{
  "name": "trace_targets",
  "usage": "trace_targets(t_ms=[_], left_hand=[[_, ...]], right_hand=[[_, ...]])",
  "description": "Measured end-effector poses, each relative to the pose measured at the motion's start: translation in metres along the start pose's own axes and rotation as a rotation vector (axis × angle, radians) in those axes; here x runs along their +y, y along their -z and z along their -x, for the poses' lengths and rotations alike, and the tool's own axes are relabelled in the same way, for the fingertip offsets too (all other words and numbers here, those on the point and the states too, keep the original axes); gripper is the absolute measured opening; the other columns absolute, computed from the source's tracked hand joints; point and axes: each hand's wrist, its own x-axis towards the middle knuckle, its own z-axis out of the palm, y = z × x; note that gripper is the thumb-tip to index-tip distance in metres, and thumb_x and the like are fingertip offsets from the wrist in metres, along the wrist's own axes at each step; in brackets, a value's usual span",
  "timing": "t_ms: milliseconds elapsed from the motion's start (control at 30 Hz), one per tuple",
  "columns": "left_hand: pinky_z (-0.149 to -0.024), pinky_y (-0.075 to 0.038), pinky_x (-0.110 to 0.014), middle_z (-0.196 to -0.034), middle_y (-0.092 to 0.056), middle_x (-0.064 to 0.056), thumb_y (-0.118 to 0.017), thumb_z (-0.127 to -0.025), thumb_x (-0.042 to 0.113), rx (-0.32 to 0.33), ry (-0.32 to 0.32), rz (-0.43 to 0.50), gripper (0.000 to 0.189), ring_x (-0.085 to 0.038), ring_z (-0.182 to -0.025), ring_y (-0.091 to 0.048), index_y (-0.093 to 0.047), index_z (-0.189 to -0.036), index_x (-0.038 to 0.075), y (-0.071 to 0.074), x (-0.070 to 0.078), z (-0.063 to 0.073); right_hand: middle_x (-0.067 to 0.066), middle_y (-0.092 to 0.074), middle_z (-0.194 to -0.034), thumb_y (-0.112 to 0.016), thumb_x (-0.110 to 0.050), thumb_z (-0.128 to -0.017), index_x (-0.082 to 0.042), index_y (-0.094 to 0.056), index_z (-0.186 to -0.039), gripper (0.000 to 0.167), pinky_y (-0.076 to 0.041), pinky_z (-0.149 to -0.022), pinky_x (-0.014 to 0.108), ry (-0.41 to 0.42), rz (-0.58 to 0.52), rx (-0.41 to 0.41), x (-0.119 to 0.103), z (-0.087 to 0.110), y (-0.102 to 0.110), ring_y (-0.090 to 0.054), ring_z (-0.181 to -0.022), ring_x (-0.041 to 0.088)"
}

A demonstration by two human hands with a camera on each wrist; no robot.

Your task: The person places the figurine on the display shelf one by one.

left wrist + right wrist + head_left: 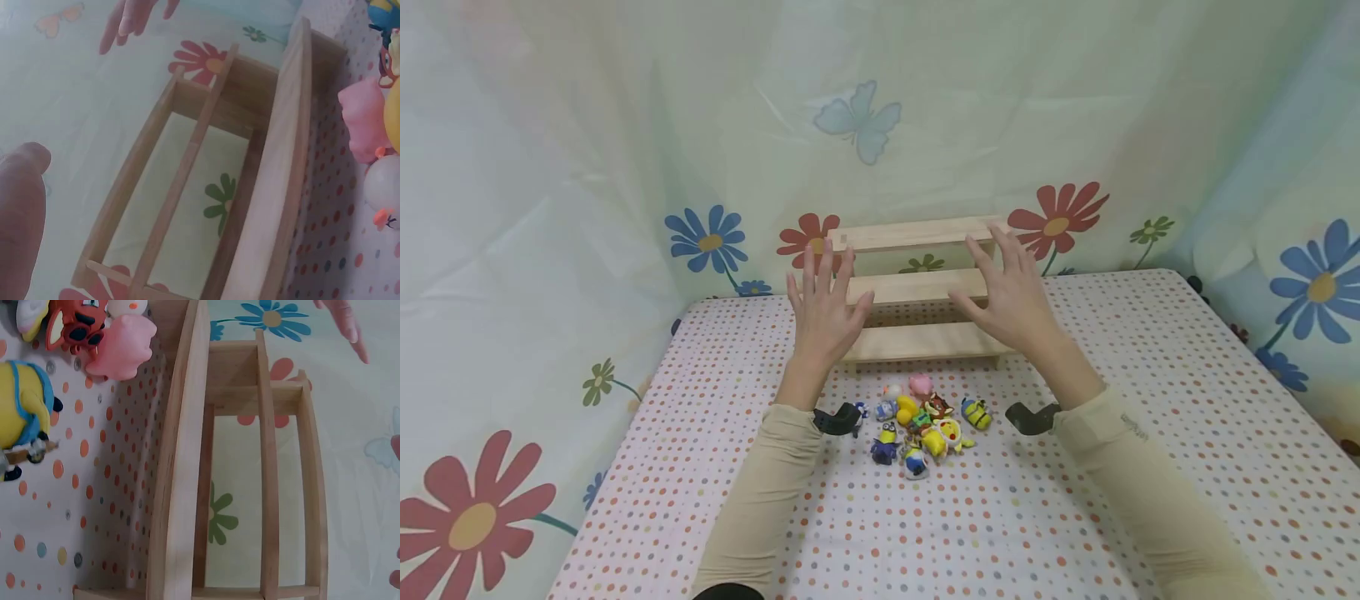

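A three-tier wooden shelf (925,342) stands at the back of the table. In the head view my left hand (827,317) overlaps its left end, fingers spread and pointing up. At the opposite end my right hand (1011,300) is likewise spread, with nothing in its grasp. The shelf's tiers hold no objects. In front of it lies a pile of small toy figures, among them a pink pig (921,384), a Minion in blue overalls (976,413), a yellow Pikachu (951,433) and a dark-clothed Minion (885,443). A thumb (25,219) shows in the left wrist view.
A dotted cloth (1000,525) covers the table. Behind it hangs a curtain (925,108) printed with flowers and a butterfly. Black wrist mounts (838,419) project inward from both sleeves, on either side of the toys. Small dark objects (1197,286) lie along the table's right edge.
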Motion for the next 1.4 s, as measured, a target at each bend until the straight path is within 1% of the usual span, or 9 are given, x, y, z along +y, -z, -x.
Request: trace_targets(t_ms=[333, 533, 700, 833, 933, 1067, 1167, 1233, 1400], left_hand=[[-0.113, -0.002, -0.063, -0.161, -0.009, -0.004, -0.033, -0.094, 0.055, -0.011, 0.053, 0.077, 0.068, -0.029, -0.148, -0.001, -0.017, -0.154, 0.026, -0.012, -0.011, 0.008], [-0.114, -0.021, -0.054, -0.151, -0.034, -0.012, -0.05, -0.094, 0.034, 0.038, 0.042, 0.177, 0.057, -0.029, -0.143, -0.025, -0.04, -0.144, 0.009, -0.02, -0.022, 0.014], [-0.101, -0.042, -0.043, -0.131, -0.05, -0.013, -0.052, -0.093, 0.029, 0.006, 0.137, 0.317, 0.046, -0.027, -0.121, -0.049, -0.048, -0.133, 0.005, -0.027, -0.035, 0.022], [-0.09, -0.048, -0.041, -0.121, -0.055, -0.01, -0.053, -0.095, 0.032, -0.103, 0.249, 0.491, 0.042, -0.023, -0.108, -0.056, -0.049, -0.128, 0.008, -0.032, -0.049, 0.029], [-0.093, -0.047, -0.042, -0.127, -0.053, -0.01, -0.055, -0.095, 0.035, -0.238, 0.287, 0.637, 0.049, -0.024, -0.111, -0.055, -0.045, -0.133, 0.007, -0.041, -0.06, 0.034], [-0.098, -0.045, -0.045, -0.135, -0.049, -0.013, -0.061, -0.092, 0.037, -0.433, 0.31, 0.793, 0.062, -0.029, -0.12, -0.051, -0.036, -0.143, 0.01, -0.055, -0.072, 0.041], [-0.095, -0.048, -0.045, -0.135, -0.049, -0.014, -0.065, -0.089, 0.04, -0.534, 0.331, 0.836, 0.071, -0.03, -0.12, -0.052, -0.032, -0.147, 0.018, -0.064, -0.079, 0.05], [-0.092, -0.049, -0.044, -0.134, -0.049, -0.014, -0.068, -0.087, 0.039, -0.569, 0.336, 0.857, 0.076, -0.031, -0.119, -0.053, -0.029, -0.149, 0.021, -0.067, -0.081, 0.056], [-0.091, -0.05, -0.041, -0.136, -0.048, -0.013, -0.074, -0.084, 0.031, -0.545, 0.335, 0.912, 0.08, -0.029, -0.118, -0.054, -0.03, -0.149, 0.021, -0.069, -0.084, 0.059]], right_hand=[[0.021, -0.019, -0.153, -0.06, -0.045, -0.09, -0.017, -0.021, -0.153, 0.08, -0.022, -0.111, 0.06, 0.008, -0.036, -0.003, 0.0, 0.011, -0.006, -0.024, -0.139, 0.042], [0.024, -0.036, -0.143, -0.06, -0.035, -0.092, -0.01, -0.038, -0.145, 0.062, -0.031, -0.106, 0.059, -0.047, -0.082, -0.025, 0.0, 0.022, -0.006, -0.035, -0.131, 0.042], [0.016, -0.056, -0.118, -0.058, -0.029, -0.095, -0.005, -0.061, -0.12, 0.035, -0.046, -0.089, 0.05, -0.082, -0.141, -0.08, 0.0, 0.032, -0.006, -0.054, -0.108, 0.034], [0.009, -0.063, -0.097, -0.058, -0.026, -0.095, -0.006, -0.066, -0.103, 0.022, -0.05, -0.078, 0.043, -0.087, -0.165, -0.192, -0.001, 0.039, -0.008, -0.059, -0.09, 0.025], [0.004, -0.064, -0.087, -0.06, -0.026, -0.094, -0.008, -0.067, -0.099, 0.019, -0.05, -0.071, 0.036, -0.052, -0.169, -0.32, 0.0, 0.044, -0.011, -0.058, -0.081, 0.019], [0.001, -0.066, -0.088, -0.06, -0.027, -0.094, -0.009, -0.067, -0.104, 0.021, -0.051, -0.072, 0.034, -0.005, -0.205, -0.508, 0.006, 0.049, -0.017, -0.059, -0.081, 0.014], [0.002, -0.067, -0.095, -0.06, -0.028, -0.094, -0.008, -0.065, -0.113, 0.028, -0.053, -0.075, 0.035, -0.008, -0.247, -0.643, 0.01, 0.053, -0.021, -0.061, -0.085, 0.014], [0.004, -0.066, -0.099, -0.06, -0.029, -0.094, -0.008, -0.063, -0.118, 0.033, -0.053, -0.077, 0.036, -0.01, -0.277, -0.706, 0.012, 0.056, -0.024, -0.062, -0.089, 0.016], [0.006, -0.064, -0.104, -0.064, -0.03, -0.091, -0.008, -0.059, -0.124, 0.04, -0.052, -0.081, 0.039, 0.019, -0.318, -0.8, 0.011, 0.064, -0.029, -0.061, -0.095, 0.018]])
